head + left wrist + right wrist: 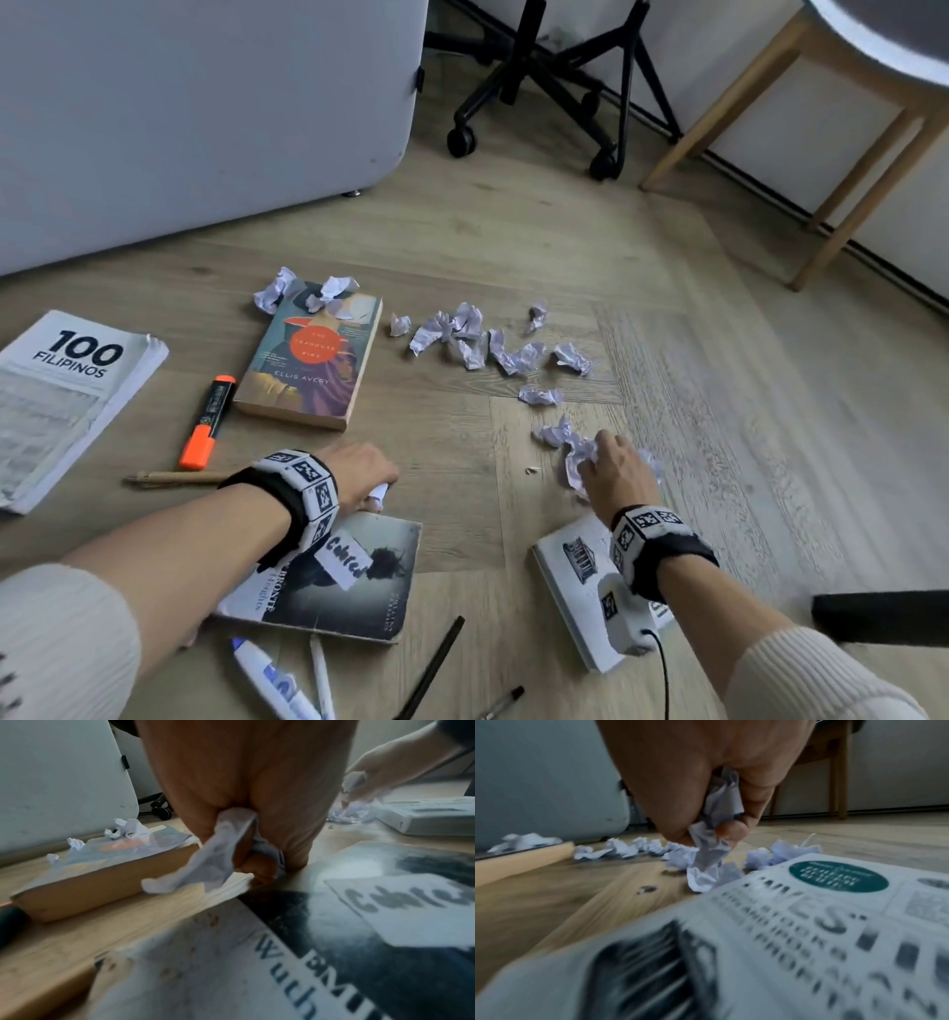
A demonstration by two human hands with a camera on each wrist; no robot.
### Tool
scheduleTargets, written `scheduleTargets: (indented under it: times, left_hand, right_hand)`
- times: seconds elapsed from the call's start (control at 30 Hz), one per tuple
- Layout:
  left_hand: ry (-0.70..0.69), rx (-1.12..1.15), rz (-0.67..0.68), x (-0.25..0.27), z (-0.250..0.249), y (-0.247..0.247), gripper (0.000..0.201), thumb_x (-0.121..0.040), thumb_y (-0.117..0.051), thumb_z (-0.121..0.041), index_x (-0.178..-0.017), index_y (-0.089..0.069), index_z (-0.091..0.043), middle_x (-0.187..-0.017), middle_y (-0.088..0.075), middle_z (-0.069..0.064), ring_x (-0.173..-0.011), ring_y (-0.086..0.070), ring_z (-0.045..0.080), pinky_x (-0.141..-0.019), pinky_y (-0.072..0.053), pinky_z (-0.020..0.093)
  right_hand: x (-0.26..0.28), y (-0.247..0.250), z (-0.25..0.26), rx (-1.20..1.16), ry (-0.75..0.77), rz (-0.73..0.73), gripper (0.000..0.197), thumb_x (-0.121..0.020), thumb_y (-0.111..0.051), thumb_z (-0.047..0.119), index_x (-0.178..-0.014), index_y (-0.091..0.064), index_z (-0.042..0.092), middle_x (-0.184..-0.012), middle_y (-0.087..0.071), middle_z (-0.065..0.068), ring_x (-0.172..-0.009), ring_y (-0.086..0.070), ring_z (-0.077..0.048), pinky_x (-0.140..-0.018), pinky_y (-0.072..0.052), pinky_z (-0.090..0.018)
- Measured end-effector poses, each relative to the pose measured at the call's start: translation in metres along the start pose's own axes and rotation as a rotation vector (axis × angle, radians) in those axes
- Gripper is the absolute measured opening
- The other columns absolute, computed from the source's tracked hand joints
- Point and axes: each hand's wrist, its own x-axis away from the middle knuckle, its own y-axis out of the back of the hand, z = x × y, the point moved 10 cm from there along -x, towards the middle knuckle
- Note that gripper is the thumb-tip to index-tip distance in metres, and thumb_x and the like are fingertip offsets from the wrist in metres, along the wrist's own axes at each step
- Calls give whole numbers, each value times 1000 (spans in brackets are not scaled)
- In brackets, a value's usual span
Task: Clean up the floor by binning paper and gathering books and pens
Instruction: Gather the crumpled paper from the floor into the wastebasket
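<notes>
My left hand (367, 475) curls round a crumpled white paper (218, 858) just above the top edge of a dark paperback (339, 580). My right hand (611, 465) grips another crumpled paper (713, 841) near the floor, beyond a white book (570, 560). Several more paper balls (493, 344) lie scattered across the wooden floor ahead. Two paper balls (328, 293) sit on a colourful paperback (313, 360). A "100 Filipinos" book (61, 401) lies at far left, an orange highlighter (208, 421) and a wooden pencil (174, 479) beside it.
Several pens and a marker (318, 673) lie near the bottom edge. A grey cabinet (195, 113) stands at back left, an office chair base (544, 87) behind, and a wooden stool leg (862, 169) at right. A black bar (878, 616) juts in from the right.
</notes>
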Motion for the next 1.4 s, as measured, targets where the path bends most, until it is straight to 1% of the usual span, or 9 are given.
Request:
scheduleTargets:
  times: [0.13,0.37,0.57,0.7,0.8,0.93,1.07,1.23,1.4]
  left_hand:
    - [23,15,-12,-3,-4,7,22,-96,-54,-22,-115,-52,-13,-119,-59,7,-109,-56,26,-87,-44,35]
    - [126,163,-290,-14,-3,55,20,-95,-52,-22,-94,-32,-18,-101,-60,6,-83,-56,24,-69,-41,31]
    - [118,202,-349,-31,-23,59,18,-94,-52,-24,-102,-38,-19,-102,-61,6,-87,-61,27,-73,-46,36]
    - [59,169,-337,-40,-43,54,37,-94,-52,-46,-114,-41,-16,-107,-59,4,-91,-60,26,-69,-36,30]
    - [0,156,-289,-44,-57,45,51,-88,-58,-51,-122,-39,-18,-110,-56,5,-93,-59,26,-69,-35,30]
    - [8,66,-216,-50,-68,33,37,-97,-50,-35,-128,-38,-19,-116,-50,12,-97,-59,33,-73,-38,35]
    - [11,67,-223,-53,-78,37,26,-97,-47,-25,-120,-42,-13,-114,-49,12,-89,-60,31,-68,-36,34]
    - [-132,133,-258,-63,-117,44,31,-96,-52,-25,-122,-39,-14,-112,-55,8,-75,-50,20,-69,-41,30]
    - [-212,-14,-137,-80,-148,23,67,-88,-46,-63,-142,-19,-33,-114,-45,14,-84,-63,33,-63,-43,35]
  right_hand:
    - [-19,11,-44,-54,-220,-41,25,-91,-51,18,-110,-44,5,-108,-49,-16,-75,-47,-27,-66,-39,-34]
    - [-36,-43,-37,-205,-286,199,78,-85,-40,68,-147,-24,23,-148,-27,-19,-134,-28,-44,-107,-28,-56]
    - [-9,-42,77,-9,284,150,56,-84,-61,49,-128,-42,19,-128,-40,-21,-118,-43,-44,-94,-45,-57]
    - [18,-43,125,53,529,65,56,-42,-85,12,-87,-52,14,-90,-47,-12,-79,-46,-29,-61,-54,-38]
    - [7,-41,116,-206,425,140,27,-78,-62,7,-103,-53,6,-102,-42,-10,-83,-48,-28,-70,-45,-33]
    - [-23,7,64,-466,194,-58,10,-85,-54,12,-94,-52,9,-80,-48,0,-69,-49,-22,-60,-43,-29]
    - [-53,19,-30,-356,-129,-81,21,-87,-56,18,-106,-52,7,-83,-60,-10,-68,-54,-23,-51,-38,-24]
    - [-49,-2,-115,-183,-396,70,40,-88,-58,25,-119,-46,4,-91,-57,-13,-82,-57,-29,-70,-48,-36]
    - [-41,-35,-108,149,-240,315,38,-90,-55,40,-114,-43,13,-104,-56,-12,-81,-58,-23,-64,-49,-30]
